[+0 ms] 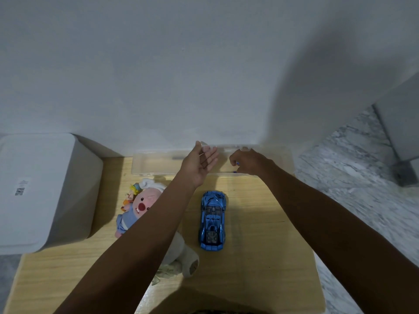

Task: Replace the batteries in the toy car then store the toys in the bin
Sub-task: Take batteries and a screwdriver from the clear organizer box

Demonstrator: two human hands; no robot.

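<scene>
Head view, looking down on a light wooden table (260,257) set against a white wall (158,64). At the table's far edge, touching the wall, lies a clear plastic bin (154,164), shallow and long, its rim faint against the wood. Both of the person's arms reach forward over it. The left hand (200,165) hovers above the bin's middle, palm turned inward, fingers straight and relaxed, holding nothing. The right hand (244,162) sits just beside it, over the bin's right half, knuckles up and fingers curled downward; small blue spots show under the fingertips, too small to identify, so whether this hand grasps anything cannot be told. The blue toy car (212,220) rests upright on its wheels on the table between the two forearms, near the bin but apart from it, untouched by either hand. A pink plush toy (141,206) in a white cap and blue clothing lies left of the car, partly hidden under the left forearm, with a pale grey plush part (189,259) showing below the arm. A white box (43,191) with rounded corners stands at the table's left edge. Marbled grey floor (351,173) shows to the right.
</scene>
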